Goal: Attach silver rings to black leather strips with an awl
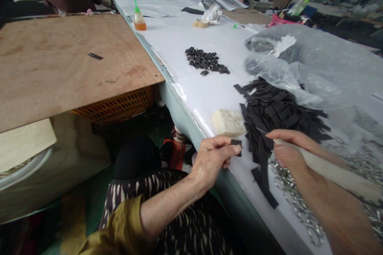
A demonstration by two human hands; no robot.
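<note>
My left hand pinches a short dark strip between thumb and fingers, over the table's near edge. In my right hand is a pale, tapered stick-like tool, with what looks like a thin tip pointing left over the dark strips. A heap of loose black strips lies in front of and under that hand. Metal rings are spread below and beside my right forearm. A whitish block with a stained top sits just beyond my left hand.
Small folded black pieces with metal rings form a pile farther back. Clear plastic sheeting covers the right side. A bottle of orange liquid and a tape roll stand beyond. At left is a wooden board; other people are behind.
</note>
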